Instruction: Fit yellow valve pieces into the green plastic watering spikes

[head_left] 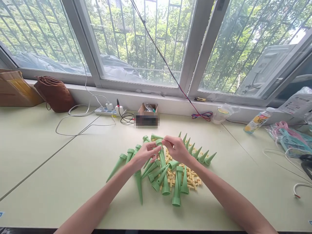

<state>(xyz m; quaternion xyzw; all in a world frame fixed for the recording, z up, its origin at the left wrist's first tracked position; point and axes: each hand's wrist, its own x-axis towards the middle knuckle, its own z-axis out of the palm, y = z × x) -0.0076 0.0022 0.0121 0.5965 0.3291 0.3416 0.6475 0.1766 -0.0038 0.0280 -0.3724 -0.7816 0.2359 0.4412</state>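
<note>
Where left hand (143,155) meets right hand (177,149), fingers (167,141) seemingly pinch green spike (162,156).

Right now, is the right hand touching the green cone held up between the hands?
Touching. The head view shows the right hand pinching the top of the green cone, while the left hand grips its side.

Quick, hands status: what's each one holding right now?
Left hand: closed on a green spike, gripping its shaft.
Right hand: fingertips pinched at the same spike's wide top end; anything smaller between them cannot be told.
</note>
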